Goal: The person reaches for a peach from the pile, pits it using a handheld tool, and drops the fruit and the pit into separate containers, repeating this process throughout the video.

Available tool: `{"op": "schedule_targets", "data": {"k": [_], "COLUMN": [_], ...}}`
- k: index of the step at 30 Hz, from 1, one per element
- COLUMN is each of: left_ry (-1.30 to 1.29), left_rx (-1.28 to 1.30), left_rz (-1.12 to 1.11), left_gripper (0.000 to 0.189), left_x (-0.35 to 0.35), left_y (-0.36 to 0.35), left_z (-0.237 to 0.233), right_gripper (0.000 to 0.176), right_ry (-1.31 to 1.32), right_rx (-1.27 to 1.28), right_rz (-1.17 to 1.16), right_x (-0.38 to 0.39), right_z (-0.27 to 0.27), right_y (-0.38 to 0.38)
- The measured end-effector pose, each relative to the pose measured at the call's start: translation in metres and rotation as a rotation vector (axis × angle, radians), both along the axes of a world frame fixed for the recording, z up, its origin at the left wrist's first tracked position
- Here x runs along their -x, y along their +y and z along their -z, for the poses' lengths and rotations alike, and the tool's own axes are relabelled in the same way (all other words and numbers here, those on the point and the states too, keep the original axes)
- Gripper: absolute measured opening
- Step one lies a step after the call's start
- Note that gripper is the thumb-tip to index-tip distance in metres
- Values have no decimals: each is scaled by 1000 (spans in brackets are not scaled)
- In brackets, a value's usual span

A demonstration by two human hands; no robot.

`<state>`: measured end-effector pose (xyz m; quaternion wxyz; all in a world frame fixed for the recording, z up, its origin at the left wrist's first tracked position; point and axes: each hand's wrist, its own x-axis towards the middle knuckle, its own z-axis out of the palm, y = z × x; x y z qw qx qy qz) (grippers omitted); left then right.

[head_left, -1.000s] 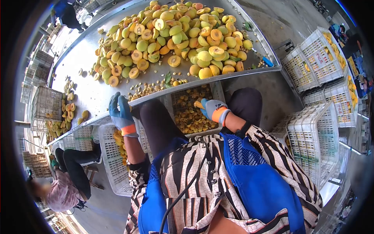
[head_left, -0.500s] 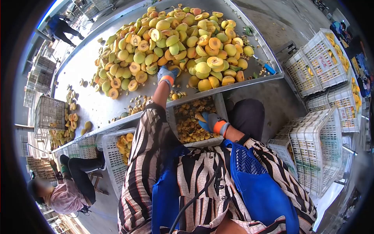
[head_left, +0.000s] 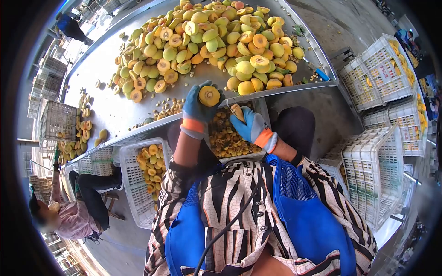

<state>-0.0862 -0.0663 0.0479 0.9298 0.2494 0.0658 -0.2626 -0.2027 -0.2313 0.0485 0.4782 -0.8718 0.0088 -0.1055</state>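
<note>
**Halved peach held at the table edge**

The gloved left hand [head_left: 197, 110] has its grip closed round a halved peach [head_left: 209, 95], cut face up, at the table [head_left: 115, 115] edge. At its 3 o'clock, the right hand [head_left: 251, 126] clasps a small tool [head_left: 237, 112] above a crate [head_left: 225, 138] of fruit pieces. The peach heap [head_left: 216, 41] lies at 12 o'clock.

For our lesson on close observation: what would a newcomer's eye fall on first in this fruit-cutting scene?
The big heap of yellow and green fruit, many pieces cut open, fills the far end of the metal table. Nearer, the blue-gloved left hand holds up a halved fruit at the table's edge, beside the right hand, which clasps a small tool. White crates stand stacked on the right.
</note>
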Motion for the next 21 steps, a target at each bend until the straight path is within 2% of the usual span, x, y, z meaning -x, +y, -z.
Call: {"op": "schedule_targets", "data": {"k": [2,3,4,7,10,11,13,14,16,19,20,21], "left_ry": [-88,-543,-937,-949,-1087,-790,-477,-774,-1049,-1174,-738,-304], "left_rx": [16,-350,-735,-634,-740,-337,61,-427,-926,-860,-585,-306], "left_rz": [27,26,-99,-47,-135,-66,3,-53,-109,-323,-192,-65], "left_gripper": [40,38,38,44,48,49,50,48,46,30,27,32], "left_x": [15,21,28,44,61,62,65,67,74,80,76,72], "left_y": [2,4,5,5,0,-3,-5,-2,-1,-7,-9,-11], "left_z": [7,15,16,7,-14,-11,-16,-21,-30,-27,-17,-12], "right_gripper": [25,25,24,25,26,27,28,29,29,29,29,29], "right_ry": [0,-9,-17,9,24,30,43,56,52,47,46,46], "right_rx": [1,11,21,76,97,108,115,114,115,132,151,152], "right_rz": [1,-10,-20,-30,-56,-61,-65,-72,-80,-113,-136,-135], "right_x": [4,4,4,7,14,16,19,20,21,21,22,23], "right_z": [-15,-18,-20,-17,-21,-23,-20,-19,-16,-1,3,7], "right_y": [9,12,14,17,21,21,22,22,22,21,20,17]}}
